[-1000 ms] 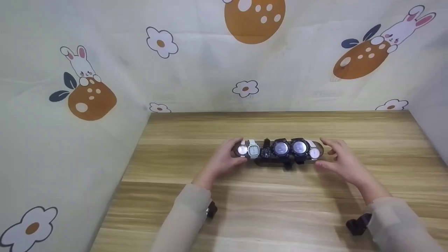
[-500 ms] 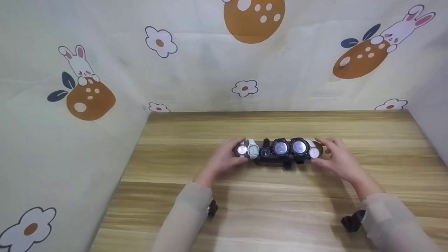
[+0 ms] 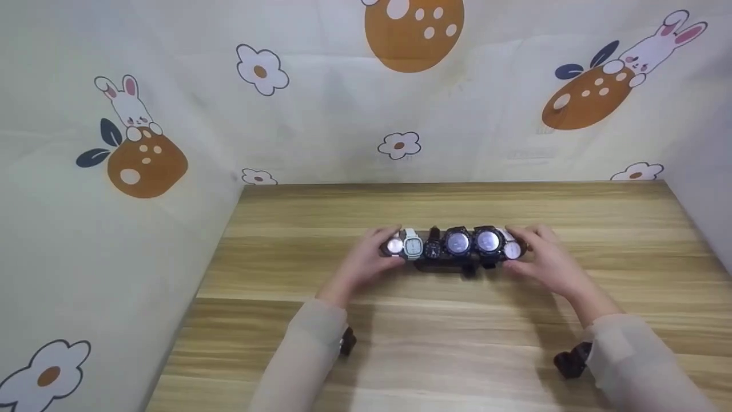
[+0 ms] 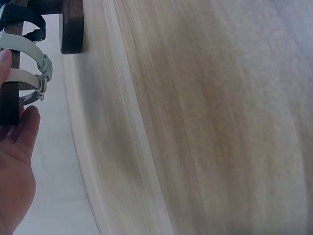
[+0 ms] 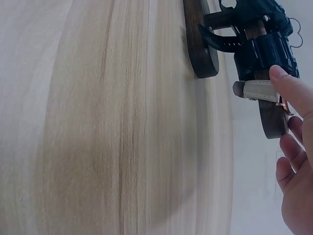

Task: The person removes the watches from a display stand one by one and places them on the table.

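Observation:
A dark wooden watch stand [image 3: 440, 268] lies crosswise on the table, its upper bar lined with several watches. From left to right come a small pale watch [image 3: 395, 245], a square mint-green watch [image 3: 413, 246], a small black watch [image 3: 433, 250], two large black digital watches [image 3: 458, 242] and a white-strapped watch [image 3: 512, 250]. My left hand [image 3: 366, 257] grips the bar's left end, thumb in front and fingers behind. At the right end, my right hand [image 3: 546, 260] holds the bar around the white strap [image 5: 259, 90], its thumb near the neighbouring black watch in the right wrist view.
The wood-grain table [image 3: 446, 343] ends at a pale wall covering [image 3: 320, 114] printed with rabbits, fruit and flowers. A similar covering rises along the left side. A black wrist camera [image 3: 572, 361] hangs below the right sleeve, another [image 3: 347, 341] at the left sleeve.
My right hand has moved left and closed its fingers in on the stand's right end. My left hand stays at the left end. The stand and watches look nearly unmoved.

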